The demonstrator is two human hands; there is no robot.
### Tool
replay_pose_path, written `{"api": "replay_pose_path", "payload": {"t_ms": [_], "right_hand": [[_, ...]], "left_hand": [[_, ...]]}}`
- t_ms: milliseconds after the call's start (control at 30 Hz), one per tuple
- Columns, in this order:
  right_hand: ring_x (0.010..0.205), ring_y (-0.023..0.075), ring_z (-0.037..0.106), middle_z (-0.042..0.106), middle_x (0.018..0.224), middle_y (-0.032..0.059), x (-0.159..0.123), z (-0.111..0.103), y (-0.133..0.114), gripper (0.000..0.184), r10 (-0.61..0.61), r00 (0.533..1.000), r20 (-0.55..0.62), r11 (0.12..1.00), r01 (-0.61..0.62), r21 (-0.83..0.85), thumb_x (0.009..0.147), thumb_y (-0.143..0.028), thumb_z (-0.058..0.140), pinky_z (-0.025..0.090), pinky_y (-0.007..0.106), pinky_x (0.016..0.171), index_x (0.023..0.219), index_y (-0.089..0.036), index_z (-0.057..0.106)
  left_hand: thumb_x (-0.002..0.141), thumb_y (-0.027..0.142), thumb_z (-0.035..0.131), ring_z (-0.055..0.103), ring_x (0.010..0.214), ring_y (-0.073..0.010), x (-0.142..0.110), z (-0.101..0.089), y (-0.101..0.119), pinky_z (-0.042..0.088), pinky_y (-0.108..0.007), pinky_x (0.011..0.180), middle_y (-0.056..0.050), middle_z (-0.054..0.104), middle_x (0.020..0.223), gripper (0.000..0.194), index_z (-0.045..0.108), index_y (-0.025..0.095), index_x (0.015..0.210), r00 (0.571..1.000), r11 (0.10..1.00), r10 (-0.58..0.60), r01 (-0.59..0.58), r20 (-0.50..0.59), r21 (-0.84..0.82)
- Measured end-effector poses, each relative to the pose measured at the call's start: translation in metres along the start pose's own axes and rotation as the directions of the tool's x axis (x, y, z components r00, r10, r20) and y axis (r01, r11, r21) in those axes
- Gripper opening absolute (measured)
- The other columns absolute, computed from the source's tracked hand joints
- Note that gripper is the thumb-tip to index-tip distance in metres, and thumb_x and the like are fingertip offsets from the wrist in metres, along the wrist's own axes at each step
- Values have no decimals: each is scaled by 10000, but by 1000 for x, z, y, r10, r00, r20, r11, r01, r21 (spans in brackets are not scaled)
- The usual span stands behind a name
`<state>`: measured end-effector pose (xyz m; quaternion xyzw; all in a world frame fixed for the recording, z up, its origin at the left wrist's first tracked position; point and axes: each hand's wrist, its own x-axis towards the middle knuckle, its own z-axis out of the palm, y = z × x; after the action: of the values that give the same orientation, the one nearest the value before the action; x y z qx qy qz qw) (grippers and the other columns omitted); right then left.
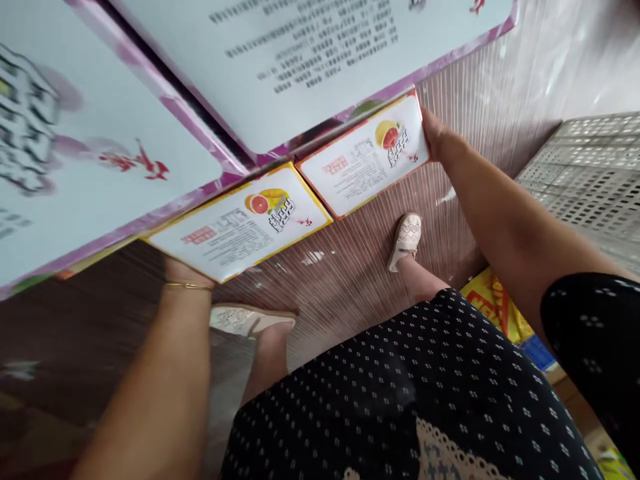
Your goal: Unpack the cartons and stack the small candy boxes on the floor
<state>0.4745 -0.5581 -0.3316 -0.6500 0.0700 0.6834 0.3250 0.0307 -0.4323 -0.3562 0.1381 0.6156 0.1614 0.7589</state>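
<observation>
A white carton with yellow edges (240,223) and a white carton with orange edges (367,157) lie end to end, both printed with a cut grapefruit. My left hand (186,272), below a gold bracelet, supports the yellow-edged carton from underneath; its fingers are hidden. At the far end of the orange-edged carton, my right hand (433,135) presses against the side, fingers mostly out of sight behind it. Two larger white boxes with purple edges, one at left (120,127) and one at top (310,60), sit directly against the small cartons.
A pale perforated plastic crate (595,180) stands at the right. Yellow and red packaging (495,300) lies on the floor beside my right arm. My two light shoes (407,233) are on the brown, streaked floor (345,280) below the cartons.
</observation>
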Motion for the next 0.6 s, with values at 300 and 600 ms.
{"api": "replay_pose_path", "payload": {"t_ms": [300, 600], "right_hand": [[1109, 325, 665, 755, 1036, 116, -51, 2, 51, 574, 126, 983, -135, 980, -102, 170, 947, -631, 458, 503, 614, 1066, 1143, -142, 686], [945, 386, 727, 765, 987, 151, -248, 10, 64, 585, 315, 945, -91, 915, -277, 294, 826, -711, 571, 633, 564, 799, 1100, -212, 704]], "left_hand": [[1045, 561, 161, 608, 1322, -298, -43, -6, -20, 479, -652, 1112, -137, 749, 1201, 677, 658, 157, 1264, 970, 968, -218, 200, -110, -155], [730, 670, 702, 703, 1163, -399, -251, 7, 33, 651, -559, 877, -72, 804, 966, 535, 777, 285, 1093, 876, 889, -422, 450, -234, 82]]}}
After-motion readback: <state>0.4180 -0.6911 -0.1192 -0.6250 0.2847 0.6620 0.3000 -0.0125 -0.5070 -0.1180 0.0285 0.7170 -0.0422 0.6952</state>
